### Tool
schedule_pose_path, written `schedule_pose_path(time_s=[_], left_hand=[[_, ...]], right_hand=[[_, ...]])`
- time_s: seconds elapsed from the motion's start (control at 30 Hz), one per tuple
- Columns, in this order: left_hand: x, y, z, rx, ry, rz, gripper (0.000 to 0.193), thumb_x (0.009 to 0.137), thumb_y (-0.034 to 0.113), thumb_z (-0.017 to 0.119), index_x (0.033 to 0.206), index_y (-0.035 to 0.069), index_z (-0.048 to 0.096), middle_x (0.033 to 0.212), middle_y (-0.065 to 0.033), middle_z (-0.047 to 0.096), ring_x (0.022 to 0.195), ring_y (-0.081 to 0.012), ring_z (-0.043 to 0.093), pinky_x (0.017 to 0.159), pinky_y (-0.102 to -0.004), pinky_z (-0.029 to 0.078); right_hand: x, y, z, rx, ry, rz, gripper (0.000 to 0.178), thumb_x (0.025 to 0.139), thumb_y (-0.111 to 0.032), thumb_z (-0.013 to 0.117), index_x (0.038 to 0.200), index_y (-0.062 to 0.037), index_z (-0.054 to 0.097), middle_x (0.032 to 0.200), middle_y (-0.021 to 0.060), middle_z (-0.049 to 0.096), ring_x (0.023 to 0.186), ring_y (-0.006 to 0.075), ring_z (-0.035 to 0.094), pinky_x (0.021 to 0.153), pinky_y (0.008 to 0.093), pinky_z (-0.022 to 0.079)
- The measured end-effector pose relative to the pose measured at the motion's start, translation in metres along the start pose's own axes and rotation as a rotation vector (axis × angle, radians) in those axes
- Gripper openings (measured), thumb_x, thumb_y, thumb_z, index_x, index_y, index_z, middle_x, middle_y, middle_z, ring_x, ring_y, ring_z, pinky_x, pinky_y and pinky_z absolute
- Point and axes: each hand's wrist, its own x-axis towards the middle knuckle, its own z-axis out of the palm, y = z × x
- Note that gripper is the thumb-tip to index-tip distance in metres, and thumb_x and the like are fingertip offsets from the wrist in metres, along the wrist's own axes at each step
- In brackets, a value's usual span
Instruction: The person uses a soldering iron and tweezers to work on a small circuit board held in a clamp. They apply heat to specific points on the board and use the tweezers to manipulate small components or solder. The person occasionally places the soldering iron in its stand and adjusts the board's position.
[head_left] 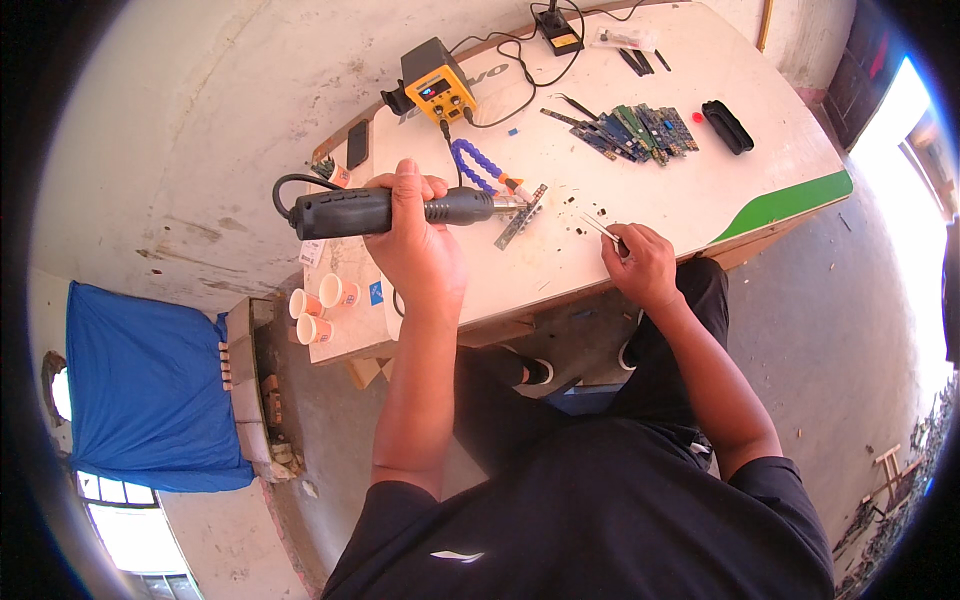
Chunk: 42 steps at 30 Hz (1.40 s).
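My left hand [425,250] is wrapped round a black hot air gun [342,212], held level over the table with its metal nozzle pointing right. Just past the nozzle is a narrow circuit board [517,224], tilted, beside the end of blue segmented flexible arms [472,152]. Whether the nozzle touches the board I cannot tell. My right hand [645,268] is closed on a pair of tweezers [601,228], their tips pointing up and left, apart from the board. Several small dark parts [572,200] lie scattered between board and tweezers.
A yellow-and-black rework station [438,82] stands at the back, cabled to the gun. Farther right are a pile of circuit boards [640,135], a black case [727,127] and a soldering iron stand [558,35]. Paper cups [338,291] and a phone [357,144] are at the left.
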Motion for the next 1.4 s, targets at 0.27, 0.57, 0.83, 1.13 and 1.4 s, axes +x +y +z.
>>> schedule_pose_path(time_s=[0.27, 0.57, 0.83, 1.13, 1.4], left_hand=[[-0.002, 0.000, 0.003, -0.004, 0.005, -0.009, 0.019, 0.103, 0.008, 0.074, 0.093, 0.008, 0.058, 0.080, -0.0029, 0.058, 0.080, -0.0179, 0.060, 0.082, -0.0349, 0.052], [-0.002, 0.000, 0.002, 0.000, -0.004, 0.005, 0.019, 0.103, 0.008, 0.075, 0.093, 0.008, 0.059, 0.081, -0.0028, 0.058, 0.080, -0.0179, 0.061, 0.082, -0.0347, 0.052], [-0.001, 0.001, 0.000, -0.007, 0.002, 0.001, 0.018, 0.103, 0.008, 0.075, 0.094, 0.008, 0.059, 0.081, -0.0031, 0.059, 0.080, -0.0178, 0.061, 0.082, -0.0342, 0.053], [0.001, 0.002, 0.001, -0.015, 0.004, 0.004, 0.019, 0.103, 0.008, 0.075, 0.094, 0.008, 0.059, 0.081, -0.0029, 0.059, 0.080, -0.0181, 0.061, 0.082, -0.0345, 0.053], [0.000, 0.004, 0.003, -0.011, 0.012, -0.006, 0.019, 0.103, 0.008, 0.075, 0.093, 0.008, 0.059, 0.081, -0.0027, 0.059, 0.080, -0.0182, 0.060, 0.083, -0.0346, 0.053]], right_hand=[[0.000, 0.000, 0.000, -0.004, 0.004, -0.002, 0.010, 0.089, -0.008, 0.080, 0.095, -0.0047, 0.074, 0.071, 0.0086, 0.065, 0.061, 0.0252, 0.064, 0.059, 0.0382, 0.052], [0.002, -0.005, -0.001, 0.081, 0.003, 0.089, 0.010, 0.090, -0.007, 0.080, 0.098, -0.0026, 0.076, 0.073, 0.0095, 0.066, 0.062, 0.0220, 0.065, 0.060, 0.0350, 0.053], [0.017, -0.058, 0.011, 0.292, 0.061, 0.127, 0.010, 0.092, -0.006, 0.080, 0.099, -0.0019, 0.076, 0.075, 0.0091, 0.069, 0.061, 0.0172, 0.064, 0.059, 0.0311, 0.052], [0.030, -0.064, 0.025, 0.277, 0.037, 0.106, 0.008, 0.092, -0.005, 0.080, 0.097, -0.0013, 0.075, 0.077, 0.0099, 0.070, 0.062, 0.0179, 0.066, 0.059, 0.0320, 0.053], [0.032, -0.068, 0.023, 0.272, 0.022, 0.107, 0.007, 0.091, -0.007, 0.079, 0.095, -0.0039, 0.075, 0.073, 0.0115, 0.067, 0.061, 0.0262, 0.066, 0.060, 0.0392, 0.054]])
